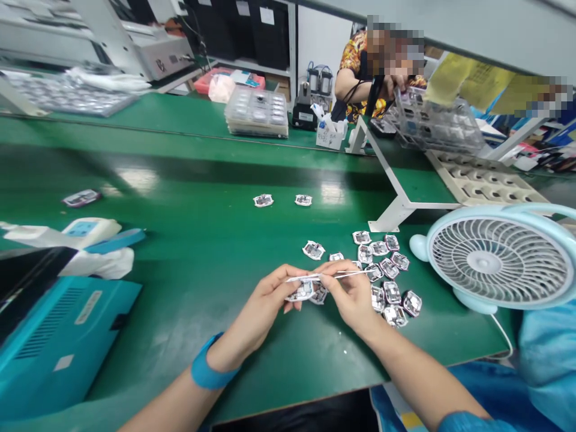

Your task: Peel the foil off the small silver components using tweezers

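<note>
My left hand (272,291) is closed on a small white-rimmed electronic housing (302,291), its open inside with grey parts facing me. My right hand (353,294) is closed on a slim white tool (353,273) that looks like tweezers and lies across the top edge of the housing. Between the hands a second similar housing (318,294) shows partly; whether it is held or lies on the table I cannot tell. Several more such housings (391,292) lie close together right of my right hand. One housing (314,249) sits just beyond my hands.
Two housings (263,200) lie farther back, another (81,198) far left. A light-blue fan (486,261) stands at right, beside a white metal bracket (389,219). A teal machine (58,342) is at left. Clear trays (256,111) stack behind. A co-worker (353,78) handles trays opposite.
</note>
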`<state>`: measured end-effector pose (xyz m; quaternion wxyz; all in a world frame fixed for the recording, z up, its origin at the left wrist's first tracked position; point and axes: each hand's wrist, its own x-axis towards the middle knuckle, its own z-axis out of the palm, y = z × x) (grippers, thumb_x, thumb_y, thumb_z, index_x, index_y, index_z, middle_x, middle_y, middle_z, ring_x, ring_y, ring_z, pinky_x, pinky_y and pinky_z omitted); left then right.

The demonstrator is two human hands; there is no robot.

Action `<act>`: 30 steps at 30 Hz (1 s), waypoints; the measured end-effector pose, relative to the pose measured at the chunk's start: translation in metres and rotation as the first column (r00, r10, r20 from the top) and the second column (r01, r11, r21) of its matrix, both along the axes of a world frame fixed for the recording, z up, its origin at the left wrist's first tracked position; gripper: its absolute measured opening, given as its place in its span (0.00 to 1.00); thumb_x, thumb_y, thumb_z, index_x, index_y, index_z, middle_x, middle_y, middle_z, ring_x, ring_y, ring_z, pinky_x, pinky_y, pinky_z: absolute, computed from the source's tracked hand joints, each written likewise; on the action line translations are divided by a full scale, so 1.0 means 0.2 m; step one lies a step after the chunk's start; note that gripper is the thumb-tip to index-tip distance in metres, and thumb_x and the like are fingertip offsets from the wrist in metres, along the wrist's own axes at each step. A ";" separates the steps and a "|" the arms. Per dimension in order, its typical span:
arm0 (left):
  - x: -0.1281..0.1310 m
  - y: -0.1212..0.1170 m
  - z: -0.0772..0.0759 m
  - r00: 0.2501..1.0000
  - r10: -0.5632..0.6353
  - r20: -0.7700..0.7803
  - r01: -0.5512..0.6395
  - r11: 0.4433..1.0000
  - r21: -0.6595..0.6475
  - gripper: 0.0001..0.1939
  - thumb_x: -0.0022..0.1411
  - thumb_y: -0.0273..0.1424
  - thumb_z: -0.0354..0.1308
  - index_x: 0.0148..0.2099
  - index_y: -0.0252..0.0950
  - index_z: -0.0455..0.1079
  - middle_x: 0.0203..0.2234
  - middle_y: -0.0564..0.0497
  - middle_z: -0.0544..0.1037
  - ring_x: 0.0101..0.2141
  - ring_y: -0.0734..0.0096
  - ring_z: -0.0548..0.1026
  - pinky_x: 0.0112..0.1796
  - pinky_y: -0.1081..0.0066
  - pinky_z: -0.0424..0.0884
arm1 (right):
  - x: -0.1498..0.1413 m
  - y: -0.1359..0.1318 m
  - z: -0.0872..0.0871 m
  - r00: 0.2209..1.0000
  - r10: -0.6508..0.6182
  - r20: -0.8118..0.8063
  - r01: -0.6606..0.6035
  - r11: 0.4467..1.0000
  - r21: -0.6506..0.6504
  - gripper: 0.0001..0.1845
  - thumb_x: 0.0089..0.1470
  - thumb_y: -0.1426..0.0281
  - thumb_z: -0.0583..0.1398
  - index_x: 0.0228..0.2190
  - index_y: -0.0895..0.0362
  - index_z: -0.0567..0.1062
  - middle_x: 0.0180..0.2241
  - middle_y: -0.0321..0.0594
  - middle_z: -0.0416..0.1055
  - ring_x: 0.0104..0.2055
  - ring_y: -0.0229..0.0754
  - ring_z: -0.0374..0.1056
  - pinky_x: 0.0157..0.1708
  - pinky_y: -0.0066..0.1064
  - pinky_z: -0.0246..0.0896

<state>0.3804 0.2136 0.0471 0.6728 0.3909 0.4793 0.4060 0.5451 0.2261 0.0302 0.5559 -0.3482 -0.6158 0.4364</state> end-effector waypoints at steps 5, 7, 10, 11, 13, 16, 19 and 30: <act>-0.01 0.00 0.01 1.000 -0.016 0.021 0.016 1.000 0.008 0.12 0.58 0.37 0.57 0.40 0.34 0.71 0.22 0.54 0.71 0.23 0.74 0.64 0.25 0.73 0.57 | 0.00 0.01 -0.01 1.000 -0.014 0.008 0.014 1.000 0.020 0.02 0.58 0.70 0.61 0.34 0.55 0.73 0.33 0.41 0.77 0.37 0.42 0.74 0.39 0.36 0.70; -0.01 0.00 0.02 0.999 -0.032 0.020 0.031 0.999 0.031 0.12 0.57 0.36 0.58 0.41 0.35 0.71 0.23 0.55 0.71 0.24 0.73 0.64 0.25 0.73 0.58 | 0.00 0.01 -0.01 0.999 -0.033 0.043 0.031 0.998 0.051 0.01 0.58 0.71 0.61 0.33 0.55 0.73 0.34 0.41 0.78 0.39 0.43 0.74 0.41 0.37 0.70; -0.01 0.00 0.03 0.995 -0.101 -0.002 0.101 0.991 0.088 0.14 0.53 0.34 0.63 0.42 0.36 0.70 0.29 0.53 0.74 0.29 0.71 0.69 0.31 0.72 0.62 | 0.01 0.01 0.00 0.995 -0.063 0.074 0.057 0.995 0.083 0.00 0.57 0.71 0.62 0.33 0.55 0.74 0.33 0.41 0.78 0.38 0.44 0.75 0.40 0.37 0.70; -0.01 0.00 0.03 0.992 -0.126 -0.006 0.126 0.987 0.103 0.16 0.51 0.33 0.65 0.43 0.37 0.68 0.31 0.53 0.75 0.32 0.70 0.71 0.34 0.71 0.64 | 0.01 0.01 0.00 0.994 -0.074 0.079 0.067 0.994 0.086 0.01 0.57 0.72 0.61 0.33 0.55 0.74 0.32 0.41 0.78 0.37 0.44 0.75 0.40 0.37 0.70; -0.01 0.00 0.01 0.989 -0.146 -0.003 0.145 0.981 0.130 0.19 0.49 0.32 0.67 0.42 0.37 0.66 0.34 0.52 0.75 0.35 0.67 0.72 0.38 0.70 0.66 | 0.01 0.00 0.00 0.993 -0.085 0.085 0.078 0.993 0.085 0.01 0.57 0.72 0.61 0.33 0.55 0.74 0.32 0.41 0.77 0.36 0.43 0.75 0.39 0.36 0.70; -0.01 0.01 -0.03 0.992 -0.122 -0.021 0.124 0.977 0.171 0.17 0.51 0.33 0.67 0.41 0.38 0.64 0.31 0.54 0.74 0.33 0.68 0.72 0.36 0.70 0.67 | 0.01 0.00 0.01 0.992 -0.088 0.090 0.079 0.992 0.101 0.03 0.57 0.74 0.61 0.33 0.55 0.74 0.33 0.41 0.77 0.37 0.43 0.75 0.39 0.37 0.69; -0.03 0.03 -0.07 0.992 -0.083 -0.100 0.103 0.970 0.219 0.15 0.53 0.34 0.65 0.41 0.37 0.65 0.32 0.53 0.74 0.34 0.67 0.73 0.37 0.69 0.68 | 0.00 -0.01 0.02 0.988 -0.126 0.091 0.110 0.980 0.164 0.04 0.56 0.75 0.61 0.34 0.54 0.74 0.34 0.41 0.77 0.38 0.44 0.74 0.41 0.39 0.69; -0.28 0.35 -0.12 0.693 0.355 -0.627 0.005 0.868 0.497 0.19 0.56 0.42 0.60 0.47 0.36 0.71 0.42 0.44 0.78 0.42 0.57 0.75 0.42 0.65 0.69 | -0.02 -0.07 0.05 0.987 -0.101 0.123 0.055 0.942 0.331 0.09 0.55 0.77 0.61 0.36 0.52 0.74 0.34 0.40 0.78 0.37 0.46 0.73 0.42 0.42 0.67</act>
